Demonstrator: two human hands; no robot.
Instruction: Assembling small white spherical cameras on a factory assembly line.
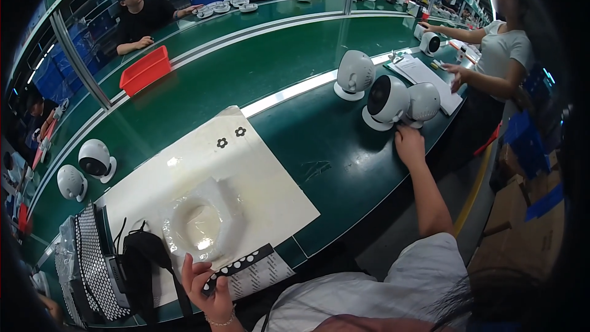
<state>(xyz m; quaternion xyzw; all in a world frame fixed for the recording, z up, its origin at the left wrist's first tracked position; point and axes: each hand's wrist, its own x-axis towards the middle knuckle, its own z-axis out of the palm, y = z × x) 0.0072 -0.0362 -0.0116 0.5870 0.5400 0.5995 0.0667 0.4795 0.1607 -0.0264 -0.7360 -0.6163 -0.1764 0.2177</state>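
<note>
A round white camera unit (423, 103) is touched by the outstretched right hand (409, 145), with a second unit (386, 102) just to that hand's left and a third (354, 74) beyond it. A dotted black strip (238, 267) is held by the left hand (206, 284), just beyond which a clear plastic-wrapped white ring (200, 222) is seen on a cream mat (258, 172).

Ceiling strips light my bench evenly; glare whitens the plastic wrap (200, 224) beside my left hand (206, 283); edges bend, corners darken.
</note>
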